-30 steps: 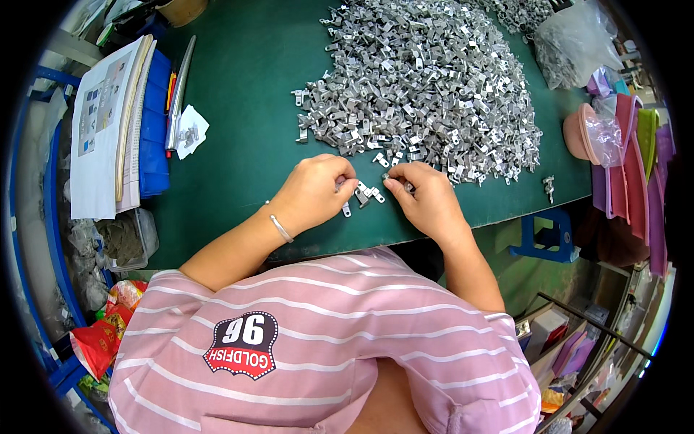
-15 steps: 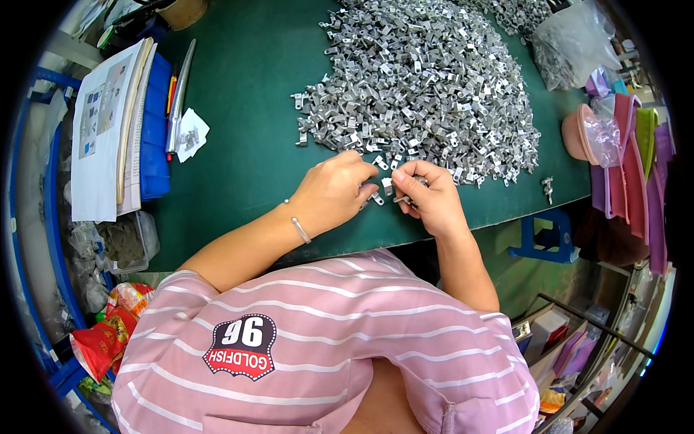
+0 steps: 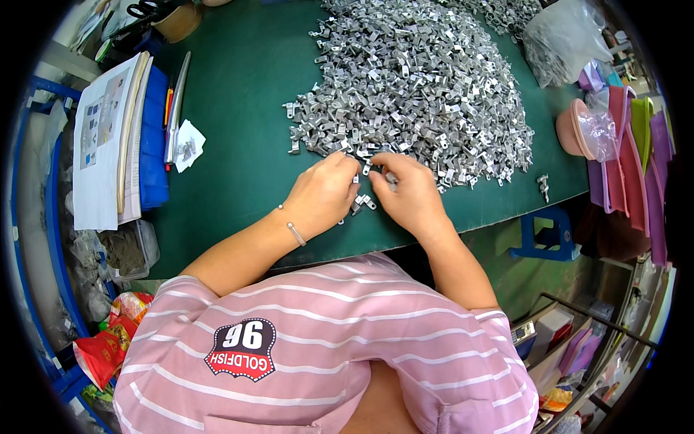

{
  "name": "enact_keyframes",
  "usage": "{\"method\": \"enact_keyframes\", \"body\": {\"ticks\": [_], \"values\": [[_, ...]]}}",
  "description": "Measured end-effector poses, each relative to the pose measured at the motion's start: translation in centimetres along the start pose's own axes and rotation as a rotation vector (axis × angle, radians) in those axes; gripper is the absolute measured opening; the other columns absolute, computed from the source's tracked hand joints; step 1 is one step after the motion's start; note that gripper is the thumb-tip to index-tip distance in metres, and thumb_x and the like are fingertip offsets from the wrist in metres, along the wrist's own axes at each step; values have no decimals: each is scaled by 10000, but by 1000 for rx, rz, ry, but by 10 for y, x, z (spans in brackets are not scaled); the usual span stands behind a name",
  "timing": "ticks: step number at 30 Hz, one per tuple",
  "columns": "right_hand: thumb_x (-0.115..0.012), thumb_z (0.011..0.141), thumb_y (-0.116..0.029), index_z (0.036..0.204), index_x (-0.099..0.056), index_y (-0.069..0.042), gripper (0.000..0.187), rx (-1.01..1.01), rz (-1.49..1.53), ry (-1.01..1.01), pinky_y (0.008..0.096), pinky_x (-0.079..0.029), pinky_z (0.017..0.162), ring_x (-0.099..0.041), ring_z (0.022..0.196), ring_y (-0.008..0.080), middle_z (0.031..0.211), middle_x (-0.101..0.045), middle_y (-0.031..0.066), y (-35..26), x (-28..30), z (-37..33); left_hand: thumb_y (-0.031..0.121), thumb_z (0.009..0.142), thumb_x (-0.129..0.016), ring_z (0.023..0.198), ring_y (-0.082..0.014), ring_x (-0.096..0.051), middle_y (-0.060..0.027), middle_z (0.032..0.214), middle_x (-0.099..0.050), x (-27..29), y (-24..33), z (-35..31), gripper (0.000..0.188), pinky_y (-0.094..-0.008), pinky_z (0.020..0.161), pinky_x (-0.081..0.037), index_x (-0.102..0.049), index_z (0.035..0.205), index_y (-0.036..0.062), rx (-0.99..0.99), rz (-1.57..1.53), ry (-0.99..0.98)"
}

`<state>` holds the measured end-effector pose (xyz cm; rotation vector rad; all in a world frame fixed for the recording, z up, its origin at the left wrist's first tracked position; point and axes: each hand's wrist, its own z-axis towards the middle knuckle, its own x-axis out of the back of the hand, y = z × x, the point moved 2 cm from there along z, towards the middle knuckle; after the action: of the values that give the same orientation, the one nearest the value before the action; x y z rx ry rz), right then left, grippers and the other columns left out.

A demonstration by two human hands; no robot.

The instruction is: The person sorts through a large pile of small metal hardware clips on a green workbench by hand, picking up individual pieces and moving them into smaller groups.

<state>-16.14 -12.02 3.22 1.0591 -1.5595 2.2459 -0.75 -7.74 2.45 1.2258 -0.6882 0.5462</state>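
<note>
I am resting both hands on the green table (image 3: 238, 108) at the near edge of the large heap of small metal parts (image 3: 412, 79). My left hand (image 3: 323, 194) is lying palm down with fingers curled, fingertips touching parts at the heap's edge; I cannot tell whether it is gripping one. My right hand (image 3: 410, 192) is sitting just beside it, fingers bent narrowly over parts at the same edge; its hold is hidden. A few loose metal pieces (image 3: 363, 202) are lying between my hands. A stack of papers (image 3: 101, 137) is sitting well to the left; a clear bag (image 3: 560, 40) is lying far right.
</note>
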Motion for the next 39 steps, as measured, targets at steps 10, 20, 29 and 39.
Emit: {"method": "enact_keyframes", "body": {"ticks": [10,20,29,39], "values": [[-669,772,-193,875,-646,-67,165,-54,-353,-53,408,-500,626,-626,710,311,798,-635,117,-7,-6,3,23,836,-628,554,-31,-403,2,792,-542,14,-10,-15,230,-167,438,-287,-592,1062,9,649,-1382,-92],[-613,810,-117,841,-638,-38,88,-300,446,-156,293,-444,456,-599,588,212,780,-625,86,4,2,3,-1,834,-616,569,-59,-416,-47,869,-596,11,-19,-21,203,-179,434,-328,-569,1024,53,625,-1698,-112],[-511,854,-151,962,-538,9,195,-617,1935,-436,216,-326,365,-465,521,145,735,-520,90,25,2,-1,21,851,-605,582,-66,-421,-49,908,-615,7,-19,-18,221,-178,435,-327,-602,1064,79,527,-1834,-166],[-508,865,-173,968,-543,2,206,-537,2022,-450,220,-337,371,-476,544,153,764,-535,105,26,-1,-4,91,927,-523,592,-59,-412,-37,930,-622,-2,-17,-20,164,-174,430,-313,-621,1050,44,514,-2014,-262]]}}
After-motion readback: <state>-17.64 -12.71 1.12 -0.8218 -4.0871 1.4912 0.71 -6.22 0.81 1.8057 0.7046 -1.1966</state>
